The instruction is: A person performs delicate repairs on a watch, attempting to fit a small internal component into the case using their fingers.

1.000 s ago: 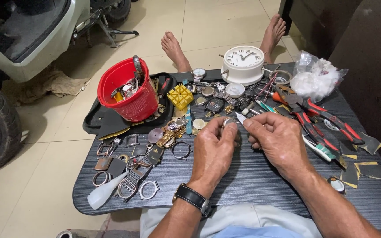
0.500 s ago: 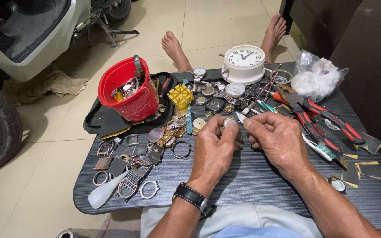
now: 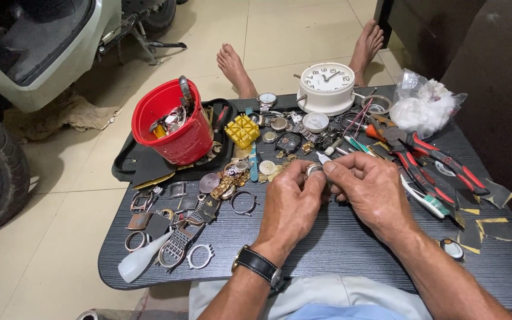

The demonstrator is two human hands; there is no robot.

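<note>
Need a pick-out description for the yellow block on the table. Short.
Start at the red bucket on the black tray, at the table's far left. Just right of it, near the white clock, sits the yellow block. It is the only bright yellow, cube-like, gridded piece among the small metal watch parts.

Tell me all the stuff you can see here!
table: one, dark grey, under everything
bucket: one, red, far left on a black tray
clock: one, white, far edge
parts block: one, yellow, beside the bucket
pliers: several, red-handled, right side
plastic bag: one, clear with white stuffing, far right
watch cases and rings: many, metal, left side
left hand: one, wristwatch on wrist, pinching a small round metal part
right hand: one, meeting it at the part
</note>
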